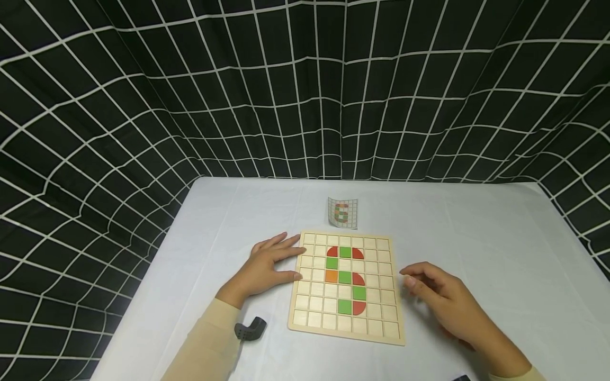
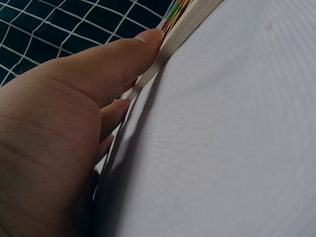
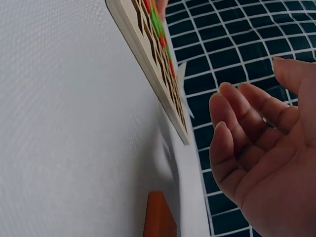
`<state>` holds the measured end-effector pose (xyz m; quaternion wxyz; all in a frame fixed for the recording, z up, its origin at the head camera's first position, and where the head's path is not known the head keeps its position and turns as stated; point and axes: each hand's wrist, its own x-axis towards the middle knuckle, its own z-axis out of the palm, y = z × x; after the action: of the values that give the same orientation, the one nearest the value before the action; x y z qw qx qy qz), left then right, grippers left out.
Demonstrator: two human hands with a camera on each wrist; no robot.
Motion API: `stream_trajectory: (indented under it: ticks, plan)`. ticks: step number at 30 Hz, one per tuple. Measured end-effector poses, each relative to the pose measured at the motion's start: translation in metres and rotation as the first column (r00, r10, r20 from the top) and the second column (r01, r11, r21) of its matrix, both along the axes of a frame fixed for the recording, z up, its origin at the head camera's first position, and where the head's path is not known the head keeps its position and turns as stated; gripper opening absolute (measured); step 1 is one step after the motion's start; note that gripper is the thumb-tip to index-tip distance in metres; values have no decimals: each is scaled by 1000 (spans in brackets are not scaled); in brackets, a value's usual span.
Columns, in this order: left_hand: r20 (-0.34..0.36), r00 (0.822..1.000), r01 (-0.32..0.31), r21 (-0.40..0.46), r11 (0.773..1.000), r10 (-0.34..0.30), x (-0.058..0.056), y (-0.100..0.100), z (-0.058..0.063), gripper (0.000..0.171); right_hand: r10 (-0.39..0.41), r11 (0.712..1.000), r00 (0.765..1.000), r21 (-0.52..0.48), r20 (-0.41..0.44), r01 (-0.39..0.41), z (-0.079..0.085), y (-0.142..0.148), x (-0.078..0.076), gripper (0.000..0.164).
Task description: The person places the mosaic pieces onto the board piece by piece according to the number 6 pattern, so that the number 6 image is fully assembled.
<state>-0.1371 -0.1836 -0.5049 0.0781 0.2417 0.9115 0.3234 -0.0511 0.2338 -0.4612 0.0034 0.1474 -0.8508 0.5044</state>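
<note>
A square wooden grid board (image 1: 305, 317) lies on the white table. Green squares (image 1: 345, 252), red quarter-round pieces (image 1: 359, 307) and one orange square (image 1: 331, 275) sit in some of its cells. My left hand (image 1: 262, 269) rests at the board's left edge, fingers spread, with thumb and fingertips touching the rim. In the left wrist view the thumb (image 2: 123, 57) presses along the board's side. Off the right edge, my right hand (image 1: 443, 301) hovers with loosely curled fingers and an empty palm, seen in the right wrist view.
Behind the board stands a small curled pattern card (image 1: 343, 213) showing a coloured figure on a grid. An orange block (image 3: 159, 217) appears at the bottom of the right wrist view. A black curved object (image 1: 251, 329) is by the left wrist. Black gridded cloth (image 1: 305, 90) surrounds the table.
</note>
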Motion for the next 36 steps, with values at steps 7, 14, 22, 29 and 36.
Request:
stream_trajectory:
  ticks: [7,14,22,29,36]
  plan:
    - [8,1000,-3,7,1000,3,0,0,-1,65,-27,999,1000,44,3,27,-1,7,2,16]
    - [2,1000,2,3,1000,-2,0,0,-2,65,-37,998,999,42,-4,37,-2,15,4,16]
    - [6,1000,-1,4,1000,1,0,0,-2,65,-65,996,998,64,16,64,-4,24,5,17]
    - [2,1000,-4,-2,1000,4,0,0,-1,66,-101,991,995,89,10,100,-4,33,5,18]
    - [-4,1000,-3,1,1000,3,1,0,0,66,-151,981,988,132,40,145,-6,41,7,19]
